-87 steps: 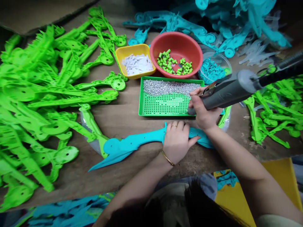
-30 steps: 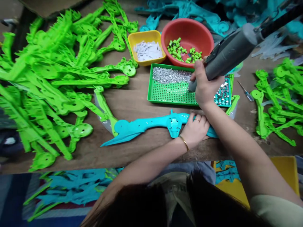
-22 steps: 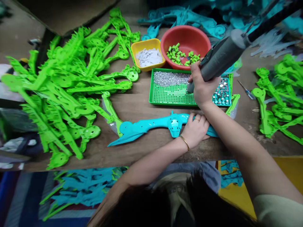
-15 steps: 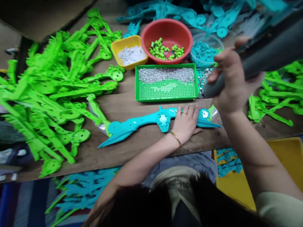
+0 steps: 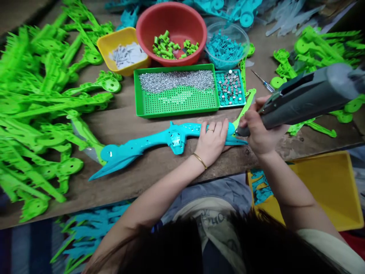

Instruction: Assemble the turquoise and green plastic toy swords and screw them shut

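Observation:
A blue plastic toy bow (image 5: 154, 139) with green limbs lies across the wooden table. My left hand (image 5: 212, 140) rests over its right half, fingers on top and thumb at the near edge, pressing and gripping it. In my right hand (image 5: 261, 127) is a grey electric screwdriver (image 5: 310, 99), held slanting with its cable end up to the right. Its nose is at the bow's right end, by the joint with the green limb (image 5: 245, 106); my fingers partly hide the tip, so contact cannot be made out.
Beyond the bow stand a green tray (image 5: 176, 114) of screws, a small teal tray (image 5: 231, 105), a red bowl (image 5: 171, 11), a yellow tub (image 5: 104, 47) and a clear tub (image 5: 247, 38). Green parts (image 5: 42, 114) pile up left. A hand screwdriver (image 5: 264, 82) lies at right.
My right hand has brought the electric screwdriver from over the green tray to the bow's right end. My left hand has slid rightward along the bow, uncovering its middle. The view has shifted.

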The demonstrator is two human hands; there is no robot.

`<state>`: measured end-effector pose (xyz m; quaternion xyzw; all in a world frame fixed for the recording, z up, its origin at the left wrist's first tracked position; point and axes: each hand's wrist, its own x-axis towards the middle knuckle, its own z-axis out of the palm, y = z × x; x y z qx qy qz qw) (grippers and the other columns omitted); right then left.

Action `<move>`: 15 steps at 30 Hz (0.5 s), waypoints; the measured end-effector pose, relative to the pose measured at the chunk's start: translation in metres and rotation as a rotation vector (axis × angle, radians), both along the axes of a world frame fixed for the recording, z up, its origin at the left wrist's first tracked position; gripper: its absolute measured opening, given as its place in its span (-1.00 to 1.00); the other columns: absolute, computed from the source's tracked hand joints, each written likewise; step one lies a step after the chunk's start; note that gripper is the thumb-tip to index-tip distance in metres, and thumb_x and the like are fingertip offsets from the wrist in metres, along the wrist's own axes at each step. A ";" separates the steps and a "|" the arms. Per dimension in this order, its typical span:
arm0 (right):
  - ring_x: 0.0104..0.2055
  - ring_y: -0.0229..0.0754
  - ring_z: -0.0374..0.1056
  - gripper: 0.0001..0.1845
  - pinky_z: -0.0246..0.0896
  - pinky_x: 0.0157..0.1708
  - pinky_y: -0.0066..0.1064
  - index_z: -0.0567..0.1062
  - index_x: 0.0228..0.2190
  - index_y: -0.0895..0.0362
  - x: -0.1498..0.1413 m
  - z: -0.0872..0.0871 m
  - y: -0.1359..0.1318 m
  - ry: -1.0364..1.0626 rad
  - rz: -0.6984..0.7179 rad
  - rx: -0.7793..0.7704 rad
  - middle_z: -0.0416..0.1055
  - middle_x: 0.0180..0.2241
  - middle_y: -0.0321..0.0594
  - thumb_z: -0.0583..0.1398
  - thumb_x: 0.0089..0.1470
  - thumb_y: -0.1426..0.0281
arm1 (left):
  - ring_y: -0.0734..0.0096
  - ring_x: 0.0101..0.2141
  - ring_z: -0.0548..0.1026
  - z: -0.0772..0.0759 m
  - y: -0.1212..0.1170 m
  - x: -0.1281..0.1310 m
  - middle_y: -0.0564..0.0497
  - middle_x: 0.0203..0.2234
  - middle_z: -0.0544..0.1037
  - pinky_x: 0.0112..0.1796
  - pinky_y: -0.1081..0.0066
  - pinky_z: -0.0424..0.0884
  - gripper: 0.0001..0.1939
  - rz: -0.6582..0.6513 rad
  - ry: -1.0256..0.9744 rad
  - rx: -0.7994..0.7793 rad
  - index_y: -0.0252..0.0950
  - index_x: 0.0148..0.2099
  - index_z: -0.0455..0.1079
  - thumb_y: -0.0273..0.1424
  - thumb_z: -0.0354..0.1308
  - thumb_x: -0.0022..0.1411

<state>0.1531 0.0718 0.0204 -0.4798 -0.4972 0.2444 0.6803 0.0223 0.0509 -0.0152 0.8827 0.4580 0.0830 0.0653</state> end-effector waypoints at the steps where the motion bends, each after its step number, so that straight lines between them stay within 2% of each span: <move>1: -0.42 -0.19 0.47 -0.67 0.49 -0.33 -0.21 0.44 -0.34 -0.01 0.000 -0.004 0.000 -0.017 0.014 -0.009 0.39 -0.49 -0.40 0.35 -0.06 0.09 | -0.01 0.01 0.37 -0.001 0.000 0.001 -0.33 0.02 0.43 0.14 -0.01 0.17 -0.27 0.003 -0.002 0.003 -0.56 0.33 0.08 -0.08 -0.04 0.35; 5: -0.37 -0.18 0.49 -0.69 0.51 -0.30 -0.22 0.46 -0.36 0.02 0.003 -0.008 -0.005 -0.055 0.080 -0.040 0.42 -0.47 -0.38 0.36 -0.07 0.11 | 0.00 0.03 0.37 0.001 -0.001 0.003 -0.32 0.02 0.43 0.16 -0.01 0.17 -0.30 0.019 -0.008 -0.013 -0.54 0.30 0.13 -0.08 -0.03 0.35; 9: -0.51 -0.28 0.42 -0.71 0.45 -0.48 -0.37 0.47 -0.41 0.06 -0.004 0.017 0.004 -0.084 0.197 -0.127 0.45 -0.49 -0.39 0.39 -0.09 0.17 | 0.01 0.04 0.37 0.012 -0.008 -0.006 -0.29 0.06 0.42 0.17 0.00 0.17 -0.31 -0.001 0.033 -0.061 -0.50 0.30 0.13 -0.12 0.08 0.31; 12: -0.62 -0.41 0.28 -0.69 0.32 -0.61 -0.49 0.45 -0.41 0.05 -0.028 0.038 0.037 -0.066 0.218 -0.082 0.49 -0.43 -0.39 0.35 -0.04 0.11 | 0.00 0.07 0.35 0.020 -0.016 -0.017 -0.30 0.09 0.40 0.19 0.00 0.15 -0.26 -0.013 0.068 -0.096 -0.54 0.32 0.09 -0.19 0.17 0.26; 15: -0.61 -0.42 0.25 -0.63 0.28 -0.59 -0.51 0.38 -0.43 0.03 -0.067 0.036 0.087 -0.034 0.080 0.033 0.45 -0.46 -0.39 0.28 0.01 0.01 | -0.02 0.05 0.34 0.021 -0.022 -0.022 -0.31 0.09 0.40 0.18 -0.04 0.15 -0.21 -0.003 0.070 -0.085 -0.55 0.31 0.11 -0.12 0.18 0.23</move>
